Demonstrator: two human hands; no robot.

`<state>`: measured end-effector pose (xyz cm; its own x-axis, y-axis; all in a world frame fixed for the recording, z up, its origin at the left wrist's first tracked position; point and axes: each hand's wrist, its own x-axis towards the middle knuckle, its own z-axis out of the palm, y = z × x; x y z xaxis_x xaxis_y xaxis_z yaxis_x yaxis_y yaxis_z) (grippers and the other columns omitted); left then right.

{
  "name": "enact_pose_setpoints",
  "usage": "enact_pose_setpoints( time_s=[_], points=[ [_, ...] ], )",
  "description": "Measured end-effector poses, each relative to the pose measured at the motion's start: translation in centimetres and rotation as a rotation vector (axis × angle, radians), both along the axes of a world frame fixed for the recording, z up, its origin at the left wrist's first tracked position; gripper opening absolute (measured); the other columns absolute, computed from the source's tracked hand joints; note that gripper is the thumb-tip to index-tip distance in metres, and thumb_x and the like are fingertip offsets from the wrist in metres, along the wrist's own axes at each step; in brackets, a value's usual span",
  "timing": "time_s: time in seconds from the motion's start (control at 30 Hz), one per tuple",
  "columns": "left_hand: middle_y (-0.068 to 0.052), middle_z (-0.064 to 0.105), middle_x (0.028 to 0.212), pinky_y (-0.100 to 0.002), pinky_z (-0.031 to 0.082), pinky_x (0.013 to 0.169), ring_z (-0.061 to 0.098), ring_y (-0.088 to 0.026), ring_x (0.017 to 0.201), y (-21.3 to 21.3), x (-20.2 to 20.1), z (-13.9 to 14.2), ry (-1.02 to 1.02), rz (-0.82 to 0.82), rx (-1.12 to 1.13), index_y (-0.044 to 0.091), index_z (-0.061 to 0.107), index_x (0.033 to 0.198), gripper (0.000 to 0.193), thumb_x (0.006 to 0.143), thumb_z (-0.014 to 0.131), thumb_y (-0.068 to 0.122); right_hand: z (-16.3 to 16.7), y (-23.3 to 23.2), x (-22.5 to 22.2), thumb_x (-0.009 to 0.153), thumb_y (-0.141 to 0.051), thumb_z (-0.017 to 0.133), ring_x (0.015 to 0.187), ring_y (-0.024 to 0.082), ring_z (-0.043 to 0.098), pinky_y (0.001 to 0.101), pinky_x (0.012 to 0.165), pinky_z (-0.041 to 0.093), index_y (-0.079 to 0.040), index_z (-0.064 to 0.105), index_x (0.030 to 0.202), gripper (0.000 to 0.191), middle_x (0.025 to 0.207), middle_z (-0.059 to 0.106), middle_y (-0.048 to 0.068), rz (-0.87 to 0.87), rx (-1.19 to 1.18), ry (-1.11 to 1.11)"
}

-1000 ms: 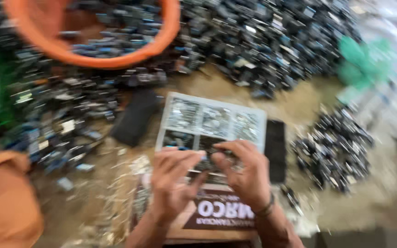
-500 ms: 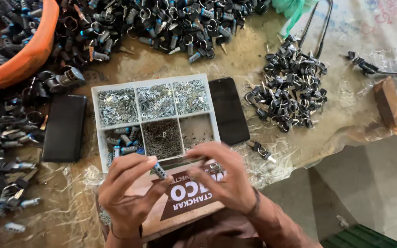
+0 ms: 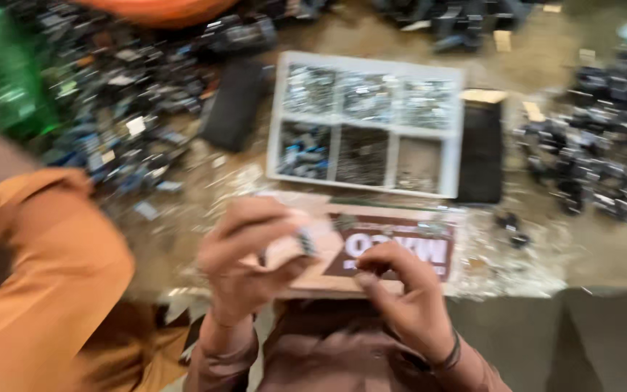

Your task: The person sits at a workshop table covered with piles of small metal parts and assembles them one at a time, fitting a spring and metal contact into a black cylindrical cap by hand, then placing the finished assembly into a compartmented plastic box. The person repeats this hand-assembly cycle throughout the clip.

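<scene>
The picture is motion-blurred. My left hand (image 3: pixel 250 254) is curled around a small dark metal part (image 3: pixel 305 242), pinched between thumb and fingers. My right hand (image 3: pixel 404 290) sits just right of it, fingers bent and close to the same part; what it holds is too blurred to tell. Both hands hover over a piece of brown printed cardboard (image 3: pixel 400 247). Beyond it lies a white compartment tray (image 3: pixel 454 138) with small metal pieces sorted into several sections.
A person in an orange sleeve (image 3: pixel 45 290) sits at my left. Heaps of dark metal parts lie at the left (image 3: pixel 117 109) and right (image 3: pixel 596 160). Flat black blocks flank the tray (image 3: pixel 235 105) (image 3: pixel 480 152). An orange basin rim (image 3: pixel 161 11) and a green object (image 3: pixel 9 80) stand at the back.
The view has swung left and down, bringing the orange sleeve into sight. My hands have stayed together over the cardboard, with the left hand now raised and curled on the small part.
</scene>
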<state>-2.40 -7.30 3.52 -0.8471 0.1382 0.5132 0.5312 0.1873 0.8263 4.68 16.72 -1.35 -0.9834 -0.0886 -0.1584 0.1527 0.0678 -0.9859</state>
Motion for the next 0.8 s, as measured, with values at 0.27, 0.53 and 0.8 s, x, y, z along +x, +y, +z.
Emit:
enact_pose_setpoints(
  time_s=[0.27, 0.53, 0.8],
  points=[
    [-0.014, 0.069, 0.118, -0.03, 0.058, 0.087, 0.069, -0.022, 0.106, -7.6, 7.3, -0.1, -0.097, 0.44, -0.037, 0.0, 0.072, 0.118, 0.047, 0.076, 0.091, 0.005, 1.4, -8.7, -3.4, 0.087, -0.026, 0.078, 0.089, 0.024, 0.062, 0.0368, 0.068, 0.052, -0.007, 0.068, 0.124, 0.043, 0.098, 0.06, 0.006, 0.348, 0.778, 0.636],
    [-0.01, 0.071, 0.114, -0.03, 0.058, 0.086, 0.07, -0.018, 0.101, -6.6, 8.5, -1.5, -0.143, 0.4, 0.013, 0.002, 0.074, 0.116, 0.046, 0.074, 0.091, 0.004, 1.5, -10.6, -5.2, 0.085, -0.045, 0.076, 0.088, 0.026, 0.06, 0.0369, 0.06, 0.05, -0.002, 0.063, 0.132, 0.066, 0.102, 0.057, 0.013, 0.356, 0.937, 0.576],
    [-0.008, 0.072, 0.111, -0.028, 0.059, 0.077, 0.07, -0.016, 0.087, -4.1, 6.6, -2.5, -0.269, 0.234, 0.015, 0.006, 0.076, 0.113, 0.044, 0.072, 0.092, 0.003, -1.0, -4.3, -1.7, 0.084, -0.028, 0.079, 0.101, 0.03, 0.062, 0.0447, 0.086, 0.052, -0.002, 0.068, 0.119, 0.044, 0.116, 0.062, 0.011, 0.397, 0.742, 0.852]
  ],
)
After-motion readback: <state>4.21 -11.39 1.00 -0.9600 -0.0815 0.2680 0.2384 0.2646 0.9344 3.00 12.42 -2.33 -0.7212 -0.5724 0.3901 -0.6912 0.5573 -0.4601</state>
